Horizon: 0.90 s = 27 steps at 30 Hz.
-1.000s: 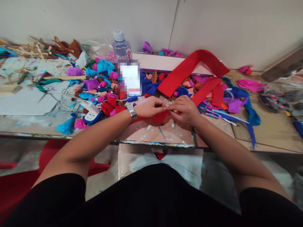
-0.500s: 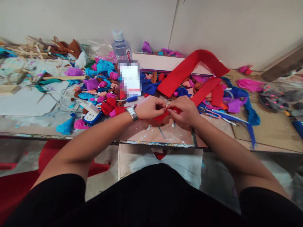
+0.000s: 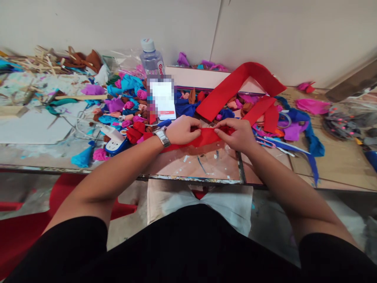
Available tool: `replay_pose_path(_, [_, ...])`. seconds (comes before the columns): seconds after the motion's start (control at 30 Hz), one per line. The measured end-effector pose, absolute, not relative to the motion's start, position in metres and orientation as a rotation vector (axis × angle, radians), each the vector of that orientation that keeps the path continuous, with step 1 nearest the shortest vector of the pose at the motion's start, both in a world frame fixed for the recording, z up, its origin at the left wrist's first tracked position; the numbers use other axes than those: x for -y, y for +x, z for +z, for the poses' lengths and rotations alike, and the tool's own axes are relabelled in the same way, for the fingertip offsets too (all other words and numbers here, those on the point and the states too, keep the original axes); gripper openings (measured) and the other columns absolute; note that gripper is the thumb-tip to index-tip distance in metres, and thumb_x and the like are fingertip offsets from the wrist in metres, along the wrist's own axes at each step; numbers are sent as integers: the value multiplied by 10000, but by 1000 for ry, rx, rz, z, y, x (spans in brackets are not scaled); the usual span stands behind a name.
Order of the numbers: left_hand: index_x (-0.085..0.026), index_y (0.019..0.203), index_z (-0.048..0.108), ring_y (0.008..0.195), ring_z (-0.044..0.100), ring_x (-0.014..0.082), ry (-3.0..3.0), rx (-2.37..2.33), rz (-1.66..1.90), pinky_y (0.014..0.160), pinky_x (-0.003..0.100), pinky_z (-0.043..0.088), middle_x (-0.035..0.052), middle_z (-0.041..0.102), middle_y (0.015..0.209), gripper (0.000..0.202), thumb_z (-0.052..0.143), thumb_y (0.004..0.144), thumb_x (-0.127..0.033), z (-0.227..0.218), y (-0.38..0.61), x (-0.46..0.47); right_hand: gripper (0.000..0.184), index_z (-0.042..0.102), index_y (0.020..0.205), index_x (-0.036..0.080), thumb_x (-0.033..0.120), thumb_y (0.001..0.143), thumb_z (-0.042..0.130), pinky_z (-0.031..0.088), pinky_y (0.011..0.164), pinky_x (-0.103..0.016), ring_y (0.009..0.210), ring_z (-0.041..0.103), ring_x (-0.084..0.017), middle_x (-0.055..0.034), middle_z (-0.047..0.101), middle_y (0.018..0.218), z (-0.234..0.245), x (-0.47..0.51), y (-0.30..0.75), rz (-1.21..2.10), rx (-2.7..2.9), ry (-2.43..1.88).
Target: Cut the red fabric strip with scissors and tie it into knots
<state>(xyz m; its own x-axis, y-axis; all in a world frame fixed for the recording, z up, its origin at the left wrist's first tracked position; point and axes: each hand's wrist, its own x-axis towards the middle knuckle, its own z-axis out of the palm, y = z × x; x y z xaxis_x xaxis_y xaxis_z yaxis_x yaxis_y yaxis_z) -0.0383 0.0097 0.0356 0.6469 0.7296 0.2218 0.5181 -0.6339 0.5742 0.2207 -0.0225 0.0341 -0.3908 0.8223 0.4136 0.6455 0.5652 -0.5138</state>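
A strip of red crepe paper [image 3: 207, 137] is stretched between my two hands, just above the table's front part. My left hand [image 3: 184, 131], with a metal watch at the wrist, pinches its upper edge between thumb and fingers. A short way to the right, my right hand [image 3: 237, 134] pinches the same edge. The strip's left end runs under my left wrist. Behind my hands a long folded red strip [image 3: 224, 94] lies over the pile of coloured crepe paper pieces [image 3: 129, 114]. Scissors with pink handles [image 3: 266, 143] lie right of my right hand.
A phone [image 3: 163, 98] leans in front of a clear bottle [image 3: 151, 59]. A power strip [image 3: 116, 144] with a cable lies left of my left hand. Thin wooden sticks [image 3: 48, 61] are heaped at the far left. Cardboard [image 3: 338, 161] covers the right side.
My hands have moved apart along the red strip, the right one going rightward and the left one slightly leftward. More of the strip now shows between them.
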Motion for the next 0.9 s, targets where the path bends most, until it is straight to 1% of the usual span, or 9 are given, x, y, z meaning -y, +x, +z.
replay_pose_path(0.07, [-165,788,735,595,466,124,2411,-999,610,623,309,341,5,625,658,224,556,850,-285,38,-41,-12,258,821,965,205,417,927,679,484,703,-343,738,684,-218,-65,819,883,40,21,225,426,2129,-1231])
replay_pose_path(0.13, [-167,788,731,606,483,126,2416,-998,573,630,306,346,5,628,665,210,557,836,-274,41,-44,-16,289,826,984,194,443,919,693,475,684,-331,726,673,-208,-59,814,869,47,18,230,523,2131,-1262])
replay_pose_path(0.23, [-165,767,712,614,492,125,2415,-974,512,624,303,340,-1,613,659,191,561,826,-266,47,-48,-20,357,817,1076,190,491,915,711,517,756,-337,845,723,-234,-73,832,991,58,14,241,695,2236,-1232])
replay_pose_path(0.3, [-162,747,696,619,484,125,2404,-959,516,621,303,339,-3,603,657,192,559,827,-270,53,-50,-22,422,813,1135,200,545,911,720,533,804,-353,918,736,-256,-82,831,1069,68,11,251,729,2340,-1246])
replay_pose_path(0.37, [-162,726,678,616,470,124,2399,-958,534,620,304,336,-7,583,646,194,559,826,-277,58,-50,-22,471,815,1168,214,602,935,682,535,791,-359,910,734,-261,-79,828,1060,79,9,262,748,2401,-1333])
replay_pose_path(0.47, [-165,712,660,608,456,120,2401,-954,518,615,303,325,-13,559,636,186,558,820,-277,63,-47,-20,519,823,1160,234,667,980,601,537,783,-360,917,739,-265,-68,827,1071,90,8,282,818,2427,-1438])
replay_pose_path(0.6, [-172,736,658,604,458,117,2440,-937,430,618,299,322,-17,559,643,170,551,820,-274,63,-43,-18,561,826,1084,247,735,980,572,530,762,-346,881,738,-251,-47,827,1032,89,7,304,830,2436,-1458])
replay_pose_path(0.8, [-184,747,667,606,490,134,2487,-930,156,616,301,323,-4,597,656,188,577,832,-326,55,-46,-15,578,803,966,228,734,994,526,467,680,-335,746,687,-220,-44,799,887,68,5,312,760,2520,-1472])
replay_pose_path(0.9, [-184,810,706,643,533,149,2478,-929,85,641,298,355,14,657,728,208,583,835,-350,56,-51,-11,495,803,995,223,641,1018,539,432,660,-324,731,677,-207,-52,800,882,62,7,308,633,2527,-1496])
